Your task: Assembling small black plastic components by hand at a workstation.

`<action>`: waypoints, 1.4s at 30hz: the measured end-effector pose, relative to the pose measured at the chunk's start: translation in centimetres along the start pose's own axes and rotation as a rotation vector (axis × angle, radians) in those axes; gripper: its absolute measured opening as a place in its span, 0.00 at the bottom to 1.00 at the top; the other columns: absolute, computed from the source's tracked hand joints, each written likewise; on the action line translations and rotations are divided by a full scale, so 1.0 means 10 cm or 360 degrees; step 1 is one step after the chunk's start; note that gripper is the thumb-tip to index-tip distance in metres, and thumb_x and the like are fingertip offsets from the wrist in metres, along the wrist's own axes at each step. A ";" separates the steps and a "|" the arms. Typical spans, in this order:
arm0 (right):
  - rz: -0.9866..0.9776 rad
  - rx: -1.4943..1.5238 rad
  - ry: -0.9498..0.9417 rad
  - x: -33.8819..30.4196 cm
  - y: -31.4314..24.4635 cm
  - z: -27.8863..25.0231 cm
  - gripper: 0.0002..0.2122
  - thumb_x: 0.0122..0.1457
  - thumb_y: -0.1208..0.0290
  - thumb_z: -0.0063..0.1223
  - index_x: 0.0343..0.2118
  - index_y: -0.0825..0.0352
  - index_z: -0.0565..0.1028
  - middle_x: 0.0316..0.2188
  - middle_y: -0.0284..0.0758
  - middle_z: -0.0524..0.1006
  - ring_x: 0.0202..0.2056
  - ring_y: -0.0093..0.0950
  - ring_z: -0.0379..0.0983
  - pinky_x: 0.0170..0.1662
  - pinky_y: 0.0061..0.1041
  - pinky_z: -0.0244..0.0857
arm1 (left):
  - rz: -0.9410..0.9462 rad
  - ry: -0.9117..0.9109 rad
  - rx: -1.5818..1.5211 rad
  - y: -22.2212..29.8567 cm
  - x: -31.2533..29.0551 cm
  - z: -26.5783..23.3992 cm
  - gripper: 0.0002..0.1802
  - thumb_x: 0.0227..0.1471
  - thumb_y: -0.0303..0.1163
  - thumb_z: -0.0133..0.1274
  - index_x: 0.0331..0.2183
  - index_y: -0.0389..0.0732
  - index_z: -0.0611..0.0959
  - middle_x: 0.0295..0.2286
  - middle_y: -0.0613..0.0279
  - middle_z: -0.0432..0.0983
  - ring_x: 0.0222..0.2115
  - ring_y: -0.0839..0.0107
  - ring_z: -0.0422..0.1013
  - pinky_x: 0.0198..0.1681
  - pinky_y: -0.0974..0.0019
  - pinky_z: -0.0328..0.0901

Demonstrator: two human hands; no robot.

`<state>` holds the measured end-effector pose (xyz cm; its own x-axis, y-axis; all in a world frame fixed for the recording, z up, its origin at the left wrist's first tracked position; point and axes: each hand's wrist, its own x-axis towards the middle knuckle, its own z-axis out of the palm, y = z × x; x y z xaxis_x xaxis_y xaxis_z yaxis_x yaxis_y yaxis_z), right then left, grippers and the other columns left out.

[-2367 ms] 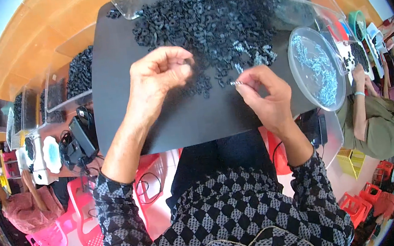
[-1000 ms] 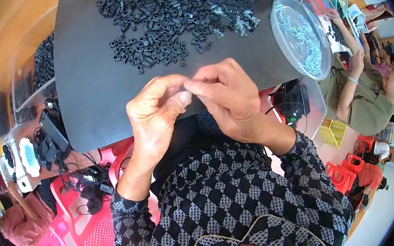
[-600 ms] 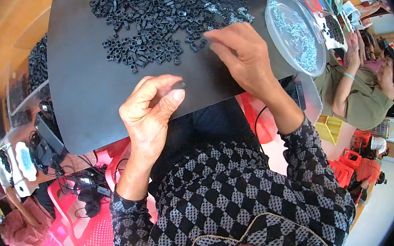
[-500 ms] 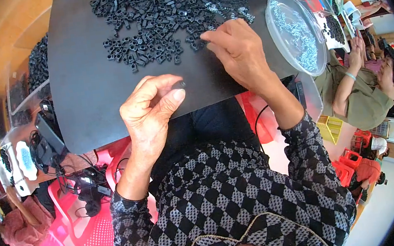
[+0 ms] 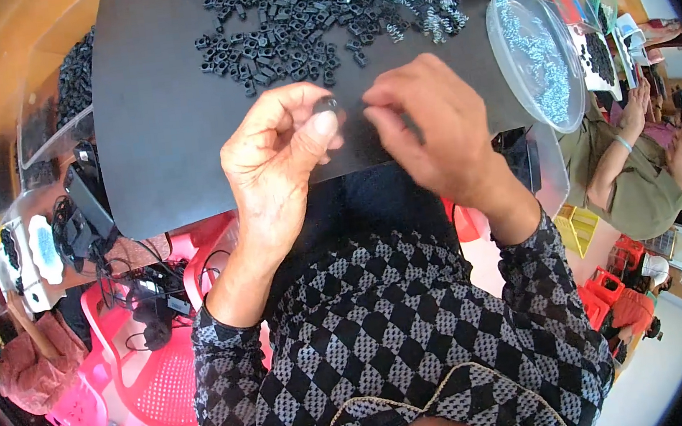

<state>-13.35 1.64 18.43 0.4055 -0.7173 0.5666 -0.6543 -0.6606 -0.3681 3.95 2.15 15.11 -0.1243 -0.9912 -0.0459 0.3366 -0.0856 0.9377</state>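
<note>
My left hand (image 5: 267,158) is closed, with a small black plastic part (image 5: 329,104) pinched between thumb and forefinger. Facing it a short way to the right is my right hand (image 5: 445,125), its thumb and forefinger brought together. Whatever those fingertips hold, if anything, is too small to make out. Beyond both hands, a big heap of small black plastic parts (image 5: 279,39) covers the far side of the dark tabletop (image 5: 164,140). Several loose metal coil springs (image 5: 439,21) lie at the heap's right edge.
A round clear tub (image 5: 495,48) holding many small springs stands at the table's right edge. Clear bins of black parts (image 5: 73,79) are at the left. Pink chairs (image 5: 159,385) stand below left. At the right sits another person (image 5: 629,155), near a yellow crate (image 5: 578,230).
My right hand has drawn back from the heap's edge toward my left hand. The left hand still grips the black part, tilted a little differently. The whole view has shifted slightly.
</note>
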 end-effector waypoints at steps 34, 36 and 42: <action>0.0732 0.0881 0.0227 0.10 -0.17 -0.03 0.06 0.49 0.82 0.55 0.32 0.71 0.76 0.28 0.32 0.76 0.27 0.16 0.70 0.30 0.15 0.64 | 0.0111 -0.0112 -0.0402 -0.10 -0.04 0.10 0.13 0.50 0.20 0.54 0.40 0.31 0.77 0.31 0.58 0.76 0.28 0.76 0.72 0.30 0.75 0.67; 0.0729 0.0893 0.0237 0.09 -0.15 0.01 0.06 0.49 0.81 0.55 0.32 0.71 0.76 0.27 0.32 0.76 0.27 0.16 0.70 0.30 0.15 0.64 | 0.0135 -0.0081 -0.0377 -0.09 -0.04 0.10 0.13 0.49 0.20 0.54 0.40 0.30 0.78 0.31 0.59 0.76 0.28 0.77 0.72 0.30 0.76 0.67; 0.0763 0.0872 0.0196 0.10 -0.17 0.00 0.06 0.49 0.81 0.56 0.31 0.71 0.76 0.25 0.30 0.75 0.25 0.15 0.69 0.29 0.15 0.64 | 0.0308 0.0007 0.0133 -0.09 -0.04 0.09 0.11 0.49 0.21 0.55 0.38 0.30 0.79 0.26 0.62 0.75 0.24 0.77 0.71 0.27 0.77 0.68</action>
<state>-11.81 2.09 19.62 0.0592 -0.9464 0.3177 -0.3161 -0.3196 -0.8933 2.81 2.70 14.57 -0.0610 -0.9888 0.1364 0.2753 0.1147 0.9545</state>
